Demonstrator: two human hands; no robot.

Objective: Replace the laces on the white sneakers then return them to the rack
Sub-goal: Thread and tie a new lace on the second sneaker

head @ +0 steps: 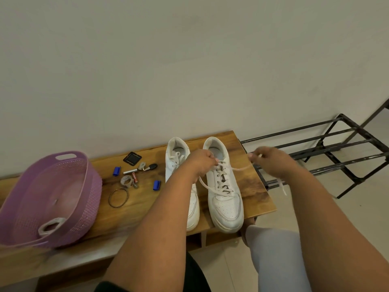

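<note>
Two white sneakers stand side by side on the wooden bench (252, 186), toes towards me. The right sneaker (226, 199) has a pale lace (242, 168) threaded through its eyelets. My left hand (200, 163) pinches the lace at the top eyelets. My right hand (271, 161) is off the bench's right edge and pinches the other lace end, pulled out sideways, with the tail hanging below it. The left sneaker (177, 157) is partly hidden behind my left forearm.
A purple plastic basket (48, 199) with a pale strip inside sits at the bench's left. Small items lie between it and the shoes: blue caps (156, 185), a bangle (118, 197), a key (150, 167), a black square (132, 158). A black metal shoe rack (328, 152) stands to the right.
</note>
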